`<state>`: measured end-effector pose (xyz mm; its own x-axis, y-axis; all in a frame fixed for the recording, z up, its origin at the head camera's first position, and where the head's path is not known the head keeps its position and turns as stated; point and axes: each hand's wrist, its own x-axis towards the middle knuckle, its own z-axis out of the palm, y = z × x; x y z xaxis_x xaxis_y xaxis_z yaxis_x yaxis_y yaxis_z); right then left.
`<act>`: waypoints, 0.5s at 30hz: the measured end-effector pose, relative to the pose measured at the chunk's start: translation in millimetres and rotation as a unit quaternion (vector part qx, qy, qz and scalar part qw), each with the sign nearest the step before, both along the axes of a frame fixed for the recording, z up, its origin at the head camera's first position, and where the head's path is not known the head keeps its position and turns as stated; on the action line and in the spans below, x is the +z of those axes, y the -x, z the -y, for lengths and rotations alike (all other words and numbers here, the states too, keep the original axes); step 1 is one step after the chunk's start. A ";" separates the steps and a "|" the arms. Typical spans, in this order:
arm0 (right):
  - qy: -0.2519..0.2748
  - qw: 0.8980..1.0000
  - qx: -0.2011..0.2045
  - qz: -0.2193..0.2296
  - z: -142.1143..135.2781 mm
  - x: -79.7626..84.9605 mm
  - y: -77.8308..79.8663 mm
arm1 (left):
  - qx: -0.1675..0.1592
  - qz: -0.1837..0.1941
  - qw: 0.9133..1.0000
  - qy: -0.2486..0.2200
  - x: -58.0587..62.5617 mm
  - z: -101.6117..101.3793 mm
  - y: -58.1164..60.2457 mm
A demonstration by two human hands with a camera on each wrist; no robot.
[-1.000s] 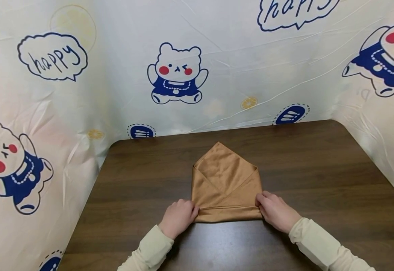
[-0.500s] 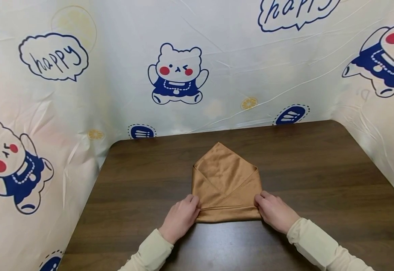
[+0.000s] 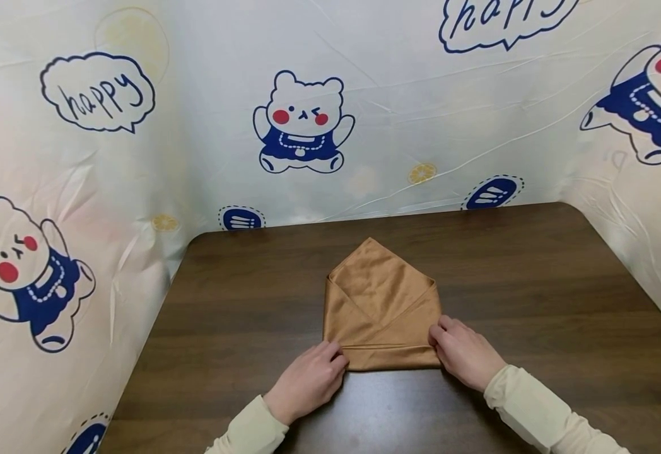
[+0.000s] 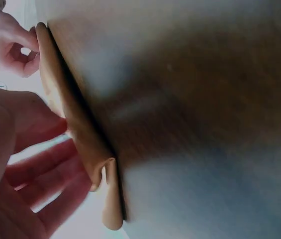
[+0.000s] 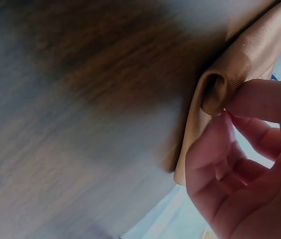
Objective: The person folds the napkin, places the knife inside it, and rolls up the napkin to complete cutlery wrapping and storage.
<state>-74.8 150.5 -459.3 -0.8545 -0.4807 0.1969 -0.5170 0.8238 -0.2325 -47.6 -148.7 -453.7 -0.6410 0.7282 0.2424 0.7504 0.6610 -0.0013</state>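
Observation:
A brown satin napkin [image 3: 384, 296] lies folded on the dark wooden table, its far end pointed and a narrow fold along the near edge. My left hand [image 3: 310, 381] is at the left part of that fold, thumb and fingertips against the cloth. In the left wrist view, the rolled end of the napkin [image 4: 111, 199] hangs as an open loop beyond the fingers. At the right corner, my right hand [image 3: 467, 353] pinches the fold between thumb and index finger. The right wrist view shows the rolled cloth [image 5: 252, 62] curling by the thumb.
The wooden table [image 3: 239, 290] has rounded far corners. Behind it and at both sides hangs a pale curtain [image 3: 387, 113] printed with bears, speech bubbles and orange slices.
My left hand has shifted right along the near fold, covering its left corner. The right hand stays at the right corner. The head view has turned slightly.

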 end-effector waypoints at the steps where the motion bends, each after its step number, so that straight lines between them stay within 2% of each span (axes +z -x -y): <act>1: 0.002 1.000 0.004 -0.002 -0.1 -0.5 0.4 | 0.005 0.002 1.000 0.001 -0.5 -0.1 -0.5; 8: 0.026 0.999 0.030 0.017 -1.1 0.8 1.9 | 0.039 0.025 0.999 0.014 -3.5 0.1 -0.5; 15: 0.055 0.998 0.027 0.025 -5.2 -0.9 3.1 | 0.042 0.009 0.999 0.018 -4.7 -0.4 0.3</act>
